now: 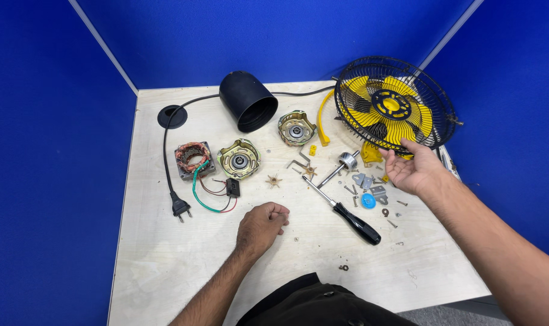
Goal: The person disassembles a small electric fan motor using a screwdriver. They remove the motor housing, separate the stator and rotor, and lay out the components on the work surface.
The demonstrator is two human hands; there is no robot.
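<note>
Left hand [262, 224]: rests knuckles-up on the table [160, 259], fingers curled loosely together, holding nothing.
Right hand [412, 169]: raised with palm open and fingers spread apart, empty, fingertips at the lower rim of the fan [395, 104].
Fan: black wire cage with yellow blades, tilted at the table's far right corner.
Screwdriver [347, 215]: black handle, lying between the 2 hands, touching neither.
Small parts [371, 192]: screws, brackets and a blue cap just below the right hand.
Motor pieces [238, 158]: 2 round housings and a copper winding, left of centre.
Black cover [248, 100]: on its side at the back.
Plug [179, 207]: near the left edge.
</note>
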